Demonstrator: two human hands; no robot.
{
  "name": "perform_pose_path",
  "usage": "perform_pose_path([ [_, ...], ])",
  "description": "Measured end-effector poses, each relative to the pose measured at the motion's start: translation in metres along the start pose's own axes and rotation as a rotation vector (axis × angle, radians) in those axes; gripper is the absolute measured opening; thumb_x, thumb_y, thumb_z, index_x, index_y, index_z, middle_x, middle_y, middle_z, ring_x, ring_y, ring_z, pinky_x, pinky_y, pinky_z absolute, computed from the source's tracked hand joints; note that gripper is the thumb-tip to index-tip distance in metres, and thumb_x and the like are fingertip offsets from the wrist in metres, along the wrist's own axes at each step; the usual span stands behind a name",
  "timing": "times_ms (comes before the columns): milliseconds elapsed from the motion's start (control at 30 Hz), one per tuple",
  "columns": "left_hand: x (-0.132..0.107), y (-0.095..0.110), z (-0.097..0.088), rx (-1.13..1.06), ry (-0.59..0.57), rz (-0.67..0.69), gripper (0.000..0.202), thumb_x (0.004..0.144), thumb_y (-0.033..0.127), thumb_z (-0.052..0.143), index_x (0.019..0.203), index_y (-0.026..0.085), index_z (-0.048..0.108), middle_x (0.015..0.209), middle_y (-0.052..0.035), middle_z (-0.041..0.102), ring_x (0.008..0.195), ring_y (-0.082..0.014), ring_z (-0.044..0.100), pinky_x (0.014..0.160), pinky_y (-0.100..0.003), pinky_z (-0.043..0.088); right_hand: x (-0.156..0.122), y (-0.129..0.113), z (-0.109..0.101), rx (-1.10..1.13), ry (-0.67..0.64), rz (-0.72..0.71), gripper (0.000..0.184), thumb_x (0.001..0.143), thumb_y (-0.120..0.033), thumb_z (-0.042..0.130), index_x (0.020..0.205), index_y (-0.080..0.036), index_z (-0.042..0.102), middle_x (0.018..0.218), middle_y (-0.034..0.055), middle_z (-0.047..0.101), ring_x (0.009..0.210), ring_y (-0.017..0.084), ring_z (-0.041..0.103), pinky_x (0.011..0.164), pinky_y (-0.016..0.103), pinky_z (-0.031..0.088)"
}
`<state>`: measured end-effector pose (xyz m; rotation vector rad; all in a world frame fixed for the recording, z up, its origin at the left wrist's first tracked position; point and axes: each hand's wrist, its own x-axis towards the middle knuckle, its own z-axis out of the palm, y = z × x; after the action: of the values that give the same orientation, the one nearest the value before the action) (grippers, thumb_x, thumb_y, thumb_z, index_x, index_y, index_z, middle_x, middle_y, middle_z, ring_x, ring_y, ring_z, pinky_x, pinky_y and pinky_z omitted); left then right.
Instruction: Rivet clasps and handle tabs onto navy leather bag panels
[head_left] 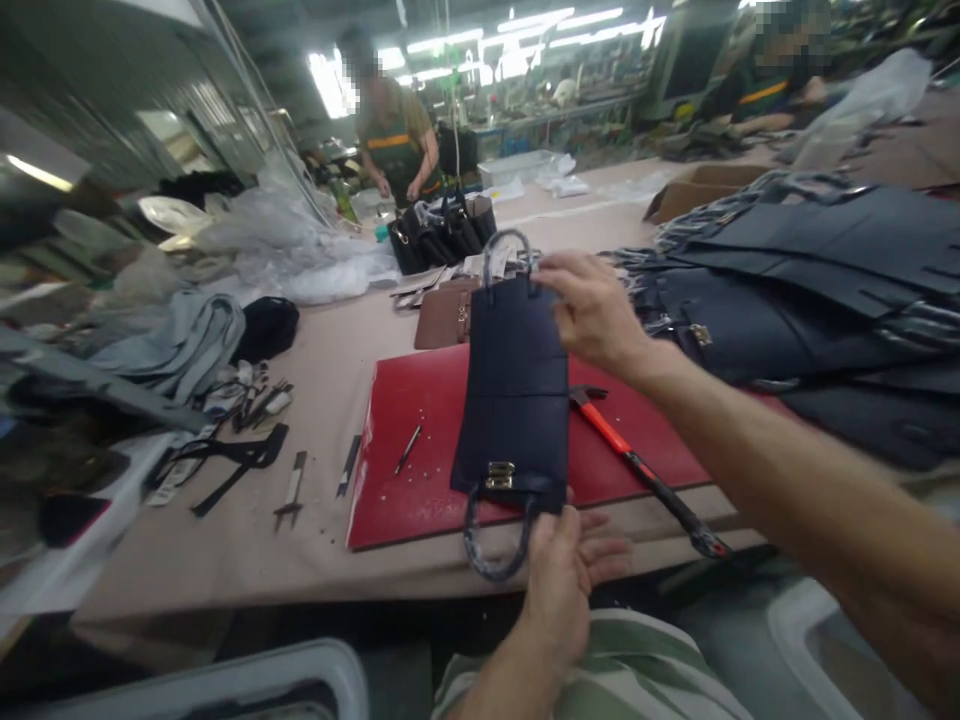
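Note:
A flat dark navy handbag body (517, 350), with a gold clasp and a plastic-wrapped handle at each end, is held up over the red mat (420, 480). My right hand (589, 305) pinches its far right corner beside the upper handle. At the near edge, my left hand (562, 570) has its thumb against the lower right corner, its other fingers stretching out to the right. A hammer (607, 425) with a red and black handle lies on the mat to the right of the piece. To the left rests a thin pen-like tool (409, 450).
More navy bag pieces (787, 300) are piled at right. Behind the mat lies a brown bag piece (442, 318), with black bags (439, 235) farther back. Calipers (292, 490) and a cutter (349, 465) lie left. A co-worker (397, 130) stands across the table.

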<state>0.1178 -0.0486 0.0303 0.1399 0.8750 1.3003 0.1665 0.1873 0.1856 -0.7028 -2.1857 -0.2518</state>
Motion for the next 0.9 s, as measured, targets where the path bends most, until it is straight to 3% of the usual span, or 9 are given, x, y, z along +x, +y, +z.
perform_pose_path([
  [100, 0.000, 0.000, -0.001, 0.218, -0.114, -0.145, 0.062, 0.068, 0.051, 0.081, 0.111, 0.013, 0.060, 0.090, -0.0102, 0.072, 0.066, -0.0191, 0.071, 0.054, -0.024, 0.052, -0.082, -0.038, 0.026, 0.228, -0.111, 0.228, 0.025, 0.082, -0.010, 0.056, 0.101, -0.016, 0.071, 0.113, 0.0091, 0.070, 0.111, 0.026, 0.064, 0.096, 0.044, 0.051],
  [167, -0.011, 0.009, -0.009, 0.391, -0.115, -0.105, 0.046, 0.075, 0.046, 0.076, 0.104, 0.010, 0.066, 0.084, -0.0117, 0.072, 0.066, -0.0190, 0.070, 0.058, -0.025, 0.052, -0.138, -0.054, 0.029, 0.299, -0.186, 0.447, 0.017, 0.086, -0.018, 0.055, 0.095, -0.020, 0.070, 0.096, 0.0063, 0.073, 0.090, 0.023, 0.069, 0.083, 0.039, 0.056],
  [233, -0.022, 0.027, -0.023, 0.530, -0.061, 0.098, 0.032, 0.082, 0.039, 0.072, 0.100, 0.012, 0.072, 0.083, -0.0120, 0.073, 0.072, -0.0206, 0.070, 0.068, -0.029, 0.054, -0.180, -0.066, 0.024, 0.250, -0.233, 0.546, 0.016, 0.090, -0.023, 0.053, 0.095, -0.021, 0.068, 0.093, 0.0064, 0.072, 0.086, 0.023, 0.067, 0.081, 0.039, 0.055],
  [333, -0.024, 0.065, -0.052, 0.699, 0.039, 0.551, 0.018, 0.079, 0.028, 0.077, 0.094, 0.019, 0.078, 0.095, -0.0122, 0.074, 0.096, -0.0264, 0.068, 0.101, -0.038, 0.048, -0.217, -0.072, 0.011, -0.034, -0.269, 0.526, 0.020, 0.091, -0.025, 0.053, 0.105, -0.017, 0.066, 0.109, 0.0132, 0.067, 0.101, 0.030, 0.062, 0.084, 0.043, 0.050],
  [433, -0.013, 0.093, -0.085, 1.052, 0.037, 0.810, 0.030, 0.071, 0.024, 0.082, 0.101, 0.024, 0.077, 0.123, -0.0123, 0.068, 0.124, -0.0342, 0.056, 0.120, -0.052, 0.028, -0.233, -0.064, 0.001, -0.324, -0.379, 0.509, 0.025, 0.091, -0.027, 0.055, 0.112, -0.015, 0.063, 0.116, 0.0172, 0.062, 0.097, 0.032, 0.058, 0.076, 0.041, 0.047],
  [500, -0.006, 0.098, -0.104, 1.353, -0.059, 0.846, 0.040, 0.072, 0.024, 0.081, 0.111, 0.024, 0.073, 0.137, -0.0132, 0.060, 0.136, -0.0387, 0.045, 0.119, -0.060, 0.028, -0.240, -0.052, -0.004, -0.412, -0.437, 0.499, 0.026, 0.094, -0.026, 0.052, 0.113, -0.013, 0.062, 0.108, 0.0169, 0.062, 0.090, 0.029, 0.057, 0.072, 0.038, 0.045],
  [600, -0.002, 0.087, -0.118, 1.678, -0.175, 0.900, 0.031, 0.082, 0.015, 0.068, 0.112, 0.022, 0.069, 0.140, -0.0139, 0.056, 0.146, -0.0388, 0.032, 0.115, -0.061, 0.035, -0.246, -0.029, -0.008, -0.434, -0.491, 0.453, 0.027, 0.096, -0.022, 0.044, 0.114, -0.010, 0.062, 0.093, 0.0139, 0.061, 0.083, 0.027, 0.055, 0.072, 0.036, 0.043],
  [767, -0.003, 0.050, -0.101, 1.866, -0.119, 1.064, 0.014, 0.090, 0.013, 0.057, 0.097, 0.019, 0.066, 0.122, -0.0130, 0.063, 0.141, -0.0379, 0.040, 0.110, -0.057, 0.044, -0.243, -0.002, -0.012, -0.485, -0.490, 0.518, 0.027, 0.094, -0.026, 0.046, 0.107, -0.013, 0.067, 0.087, 0.0127, 0.060, 0.077, 0.026, 0.054, 0.066, 0.035, 0.040],
  [900, -0.004, 0.026, -0.078, 1.941, -0.138, 1.104, 0.010, 0.091, 0.015, 0.059, 0.100, 0.017, 0.063, 0.103, -0.0115, 0.067, 0.118, -0.0328, 0.059, 0.104, -0.053, 0.047, -0.230, -0.015, -0.008, -0.472, -0.385, 0.527, 0.026, 0.091, -0.026, 0.050, 0.106, -0.013, 0.067, 0.108, 0.0183, 0.062, 0.090, 0.031, 0.056, 0.069, 0.040, 0.042],
])
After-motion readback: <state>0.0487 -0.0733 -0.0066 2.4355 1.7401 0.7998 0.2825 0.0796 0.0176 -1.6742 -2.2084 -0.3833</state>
